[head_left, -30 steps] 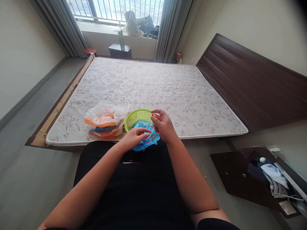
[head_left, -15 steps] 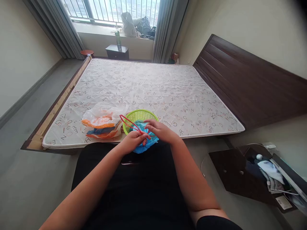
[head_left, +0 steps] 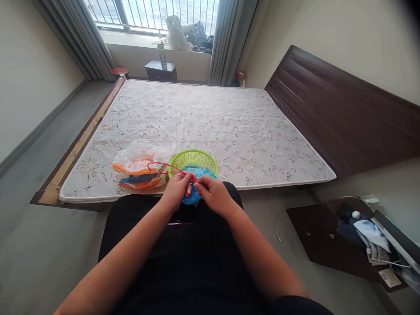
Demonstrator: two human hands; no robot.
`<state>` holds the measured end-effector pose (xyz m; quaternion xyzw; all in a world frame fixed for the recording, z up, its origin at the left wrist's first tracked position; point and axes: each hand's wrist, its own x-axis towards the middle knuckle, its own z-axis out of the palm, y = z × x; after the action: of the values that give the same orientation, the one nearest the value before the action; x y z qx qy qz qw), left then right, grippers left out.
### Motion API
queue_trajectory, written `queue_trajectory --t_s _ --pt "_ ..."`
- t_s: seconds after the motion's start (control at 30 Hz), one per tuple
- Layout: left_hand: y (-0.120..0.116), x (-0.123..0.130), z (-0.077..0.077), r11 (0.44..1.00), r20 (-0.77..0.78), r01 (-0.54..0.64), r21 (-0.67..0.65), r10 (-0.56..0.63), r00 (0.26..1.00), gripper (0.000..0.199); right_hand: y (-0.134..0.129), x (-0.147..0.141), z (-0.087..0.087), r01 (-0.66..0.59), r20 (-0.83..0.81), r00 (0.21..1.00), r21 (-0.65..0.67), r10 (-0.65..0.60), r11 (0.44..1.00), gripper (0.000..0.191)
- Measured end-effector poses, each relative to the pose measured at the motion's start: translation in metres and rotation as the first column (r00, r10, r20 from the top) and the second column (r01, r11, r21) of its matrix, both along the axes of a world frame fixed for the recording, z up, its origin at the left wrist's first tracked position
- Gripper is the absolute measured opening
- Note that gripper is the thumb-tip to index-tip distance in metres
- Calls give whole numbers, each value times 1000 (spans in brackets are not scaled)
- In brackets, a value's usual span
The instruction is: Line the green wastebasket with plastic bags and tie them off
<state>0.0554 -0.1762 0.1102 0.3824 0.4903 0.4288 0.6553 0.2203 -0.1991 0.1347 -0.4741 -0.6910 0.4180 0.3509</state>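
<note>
In the head view, the person's left hand (head_left: pixel 178 189) is gripping a thin, glossy red cord (head_left: pixel 171 166), its fingers closing over the strands near the base of a loop. The right hand (head_left: pixel 215 192) is pinching a short bunched stretch of the same cord just beside it, fingertips pressing together. The two hands are almost meeting in front of the person's body, and the cord is hanging between and beyond them, near the closest edge of the pale mattress printed with scattered letters (head_left: pixel 210 113).

The loop is pointing toward the person's left, its rounded end facing away from both hands. Its long axis is running mostly crosswise, roughly along the near mattress edge, with the upper strand bowing above the lower one. Between the fingertips, the bunched stretch is standing nearly upright; whether it is knotted, one cannot tell.

Directly beyond the hands, a round lime-green plastic basket with latticed walls (head_left: pixel 193 155) is opening upward, and a crumpled, shiny blue plastic bag (head_left: pixel 209 173) is sitting partly inside it. To the left, crumpled white-and-orange plastic bags (head_left: pixel 142 164) are lying on the mattress, the loop's end crossing in front of them; whether they are touching it is unclear.
</note>
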Motion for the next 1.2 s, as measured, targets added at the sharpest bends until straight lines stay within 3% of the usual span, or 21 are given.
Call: queue_trajectory --t_s 0.1,0.23,0.37,0.47,0.57,0.63,0.7,0.8,0.93,1.0,1.13,1.2 --pt "1 -1 1 994 205 -49 -98 68 976 36 -6 -8 -8 -87 118 990 115 74 990 21" --pt "2 -5 3 985 382 -12 -173 79 921 38 -8 -7 -11 -182 229 964 198 135 963 22" --pt "0 -9 10 983 383 120 -137 -59 922 37 0 1 -6 -12 80 997 295 -12 955 22" --pt "0 -13 17 954 263 293 -61 -267 927 34 13 3 -13 77 -138 989 125 -59 989 18" --pt "1 -18 22 911 -53 405 79 -402 914 35 26 0 -31 -96 -332 943 -196 26 976 21" --pt "1 -21 21 884 -330 415 216 -334 883 33 31 -3 -43 -155 -413 911 -338 2 928 24" --pt "0 -23 15 828 -521 400 392 -159 839 28 33 -5 -51 -95 -429 899 -401 -95 911 29" --pt "-3 -23 0 683 -578 391 617 56 814 22 34 -6 -55 -32 -441 878 -440 -185 897 37" --pt "-5 -21 -18 547 -539 398 736 119 834 22 34 -9 -51 -120 -517 836 -497 -183 859 45" --pt "-7 -19 -21 557 -515 380 739 103 851 21 34 -12 -49 -128 -555 803 -519 -219 845 46" --pt "-10 -16 -19 695 -463 338 634 -9 886 19 33 -14 -43 -181 -651 718 -517 -247 836 47" --pt "-12 -14 -18 726 -431 320 609 -36 902 19 34 -12 -40 -218 -710 660 -492 -244 843 47"
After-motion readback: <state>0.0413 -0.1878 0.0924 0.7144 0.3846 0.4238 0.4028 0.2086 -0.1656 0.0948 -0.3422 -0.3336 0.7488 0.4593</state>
